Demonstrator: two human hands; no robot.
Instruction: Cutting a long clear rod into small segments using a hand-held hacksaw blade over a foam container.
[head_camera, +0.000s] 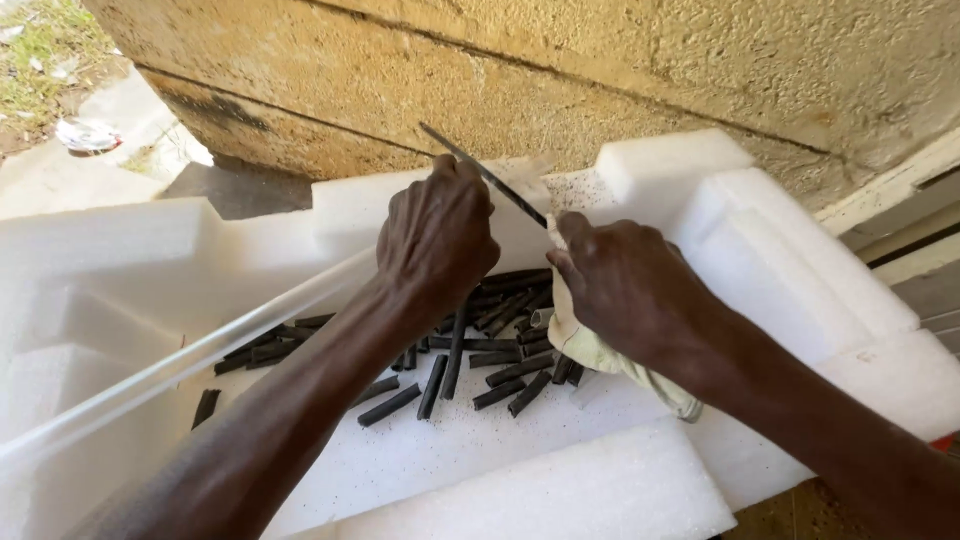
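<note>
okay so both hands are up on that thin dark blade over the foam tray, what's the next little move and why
Probably draw the cloth in the right hand along the blade, while the left hand steadies it: the cloth is already bunched at the blade's lower end, above the black tube pieces.

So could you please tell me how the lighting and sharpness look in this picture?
Head view: bright daylight; the white foam tray is nearly blown out, losing surface detail; the left hand and right hand shade the black rods beneath them; the blade is sharp, while the forearms at the bottom edge look soft; edges bend slightly from the wide lens.
</note>
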